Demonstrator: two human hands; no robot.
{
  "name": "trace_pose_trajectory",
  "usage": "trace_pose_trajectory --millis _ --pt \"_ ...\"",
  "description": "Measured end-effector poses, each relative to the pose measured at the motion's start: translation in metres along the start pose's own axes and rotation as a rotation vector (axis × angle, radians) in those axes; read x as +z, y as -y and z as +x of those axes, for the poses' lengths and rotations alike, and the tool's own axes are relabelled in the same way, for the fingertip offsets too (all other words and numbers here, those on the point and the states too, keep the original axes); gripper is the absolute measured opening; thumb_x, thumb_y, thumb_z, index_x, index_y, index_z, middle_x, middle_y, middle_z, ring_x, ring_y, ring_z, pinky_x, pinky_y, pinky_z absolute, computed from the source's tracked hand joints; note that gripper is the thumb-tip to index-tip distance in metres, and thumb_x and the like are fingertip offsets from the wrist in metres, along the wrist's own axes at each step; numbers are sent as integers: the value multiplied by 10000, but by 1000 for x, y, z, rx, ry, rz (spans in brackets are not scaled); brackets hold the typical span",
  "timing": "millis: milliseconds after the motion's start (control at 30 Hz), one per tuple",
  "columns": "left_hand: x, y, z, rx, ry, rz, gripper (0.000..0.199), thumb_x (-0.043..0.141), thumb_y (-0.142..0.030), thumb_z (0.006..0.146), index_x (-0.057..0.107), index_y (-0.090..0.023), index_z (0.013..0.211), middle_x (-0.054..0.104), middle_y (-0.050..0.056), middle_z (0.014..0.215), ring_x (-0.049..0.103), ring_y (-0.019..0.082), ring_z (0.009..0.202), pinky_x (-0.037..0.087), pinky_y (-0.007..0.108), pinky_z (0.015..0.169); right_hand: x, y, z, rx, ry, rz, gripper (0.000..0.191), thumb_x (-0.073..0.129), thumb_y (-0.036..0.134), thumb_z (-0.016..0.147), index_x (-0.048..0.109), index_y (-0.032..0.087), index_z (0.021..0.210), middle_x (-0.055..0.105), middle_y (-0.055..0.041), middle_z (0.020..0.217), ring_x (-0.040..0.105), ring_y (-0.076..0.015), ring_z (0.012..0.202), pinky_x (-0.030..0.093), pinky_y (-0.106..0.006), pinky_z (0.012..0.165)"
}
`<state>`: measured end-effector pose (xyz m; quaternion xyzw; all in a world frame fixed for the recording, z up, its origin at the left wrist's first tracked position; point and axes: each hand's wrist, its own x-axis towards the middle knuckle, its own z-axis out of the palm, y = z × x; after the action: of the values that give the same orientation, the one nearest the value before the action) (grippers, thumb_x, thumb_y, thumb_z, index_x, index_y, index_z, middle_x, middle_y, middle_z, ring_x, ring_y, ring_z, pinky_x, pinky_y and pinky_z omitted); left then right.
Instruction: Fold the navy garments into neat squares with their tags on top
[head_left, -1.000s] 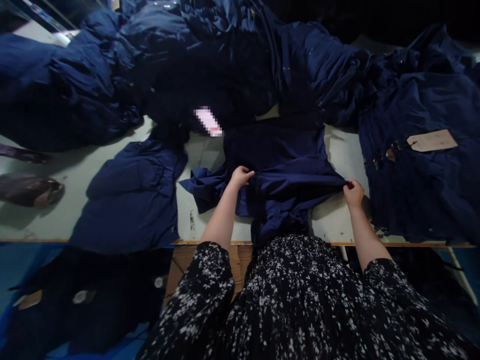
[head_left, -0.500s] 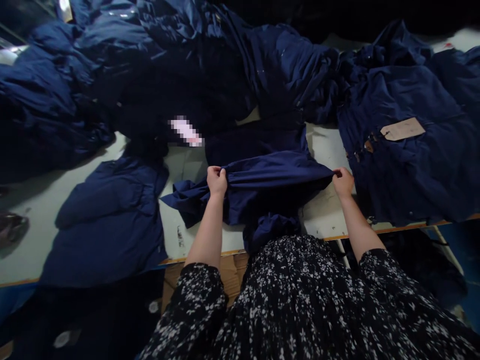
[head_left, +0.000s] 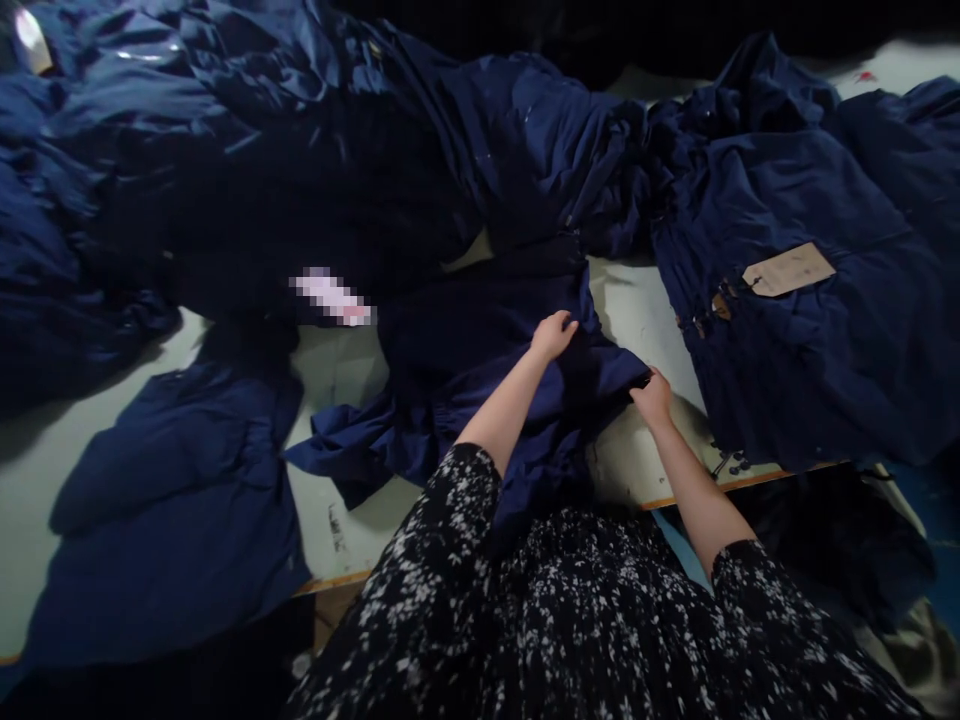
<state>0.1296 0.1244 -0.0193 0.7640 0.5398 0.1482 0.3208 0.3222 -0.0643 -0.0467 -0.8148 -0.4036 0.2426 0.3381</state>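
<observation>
A dark navy garment (head_left: 480, 400) lies spread and rumpled on the table in front of me, its near end hanging over the edge against my body. My right hand (head_left: 652, 397) pinches the garment's right corner between thumb and fingers and draws it out to a point. Further in, my left hand (head_left: 555, 335) rests on the upper right part of the same cloth. Its fingers are curled together at the fabric, and their tips are partly hidden. Folds and a pointed piece of the garment stick out to the left.
Navy garments (head_left: 247, 170) are heaped along the back. A folded navy garment (head_left: 172, 500) lies at the left. At the right, another navy garment (head_left: 817, 350) bears a tan cardboard tag (head_left: 791, 270). The pale table (head_left: 345, 540) has an orange-brown front edge.
My left hand has let go of the left part of the fold and moved right, near my right hand. The raised fold has dropped flatter. My right hand still holds the corner, slightly lower.
</observation>
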Motion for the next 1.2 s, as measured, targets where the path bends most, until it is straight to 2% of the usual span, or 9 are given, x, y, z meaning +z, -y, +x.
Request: trace_pose_trajectory --millis 100,267,367,433,567,667,867,1067,1200 --pt "20 -21 28 -56 135 83 331 682 -464 924 762 -144 950 749 177 1032 684 326 1044 504 390 908 -4 -6 -6 -68 4 -25 255 590 230 649 682 210 887 770 -108 935 726 -303 905 570 -398 858" --pt "33 -24 32 251 348 -67 192 723 -342 852 741 -160 797 726 50 841 655 208 837 481 297 796 -16 -33 -34 26 118 -84 368 554 150 588 700 184 925 777 -125 969 738 -322 961 565 -385 901" --pt "34 -22 30 306 524 -118 251 731 -391 845 715 -160 748 671 5 721 606 169 724 460 276 712 -24 -44 -55 52 146 -79 411 552 133 607 709 191 983 784 -121 978 740 -324 975 563 -366 883" --pt "31 -23 38 274 485 -90 286 699 -408 883 704 -161 739 665 18 732 614 174 730 480 288 725 -29 -46 -63 78 118 -91 410 563 122 633 715 205 1005 785 -135 965 740 -331 963 559 -365 861" --pt "20 -25 84 111 -24 9 116 628 -216 925 730 -175 962 702 91 1071 681 220 1000 529 341 926 -33 -41 -68 137 66 -141 393 609 150 693 701 238 1066 785 -128 949 732 -314 898 535 -361 806" --pt "16 -27 134 83 -248 16 352 587 -131 936 662 -209 1271 618 114 1354 639 228 1228 494 381 1078 -33 -40 -65 125 67 -165 263 615 213 740 678 244 993 772 -88 895 710 -270 840 487 -313 735" --pt "38 -26 199 231 205 154 459 624 -233 957 634 -206 1415 574 133 1513 492 292 1457 359 457 1232 -46 -43 -56 64 94 -134 53 541 254 714 505 252 675 618 -21 641 581 -203 635 368 -281 616" --pt "46 -19 179 192 185 448 574 416 -388 1061 391 -287 1626 358 80 1698 241 338 1588 142 660 1265 -52 -48 -62 168 -12 -80 125 523 377 749 515 259 710 591 -6 633 554 -202 627 354 -276 586" --pt "43 -15 169 195 218 512 658 356 -481 1058 243 -294 1679 217 80 1752 128 314 1621 40 674 1268 -52 -54 -67 188 -24 -92 156 528 412 765 532 261 724 592 -8 630 571 -212 633 393 -289 607"
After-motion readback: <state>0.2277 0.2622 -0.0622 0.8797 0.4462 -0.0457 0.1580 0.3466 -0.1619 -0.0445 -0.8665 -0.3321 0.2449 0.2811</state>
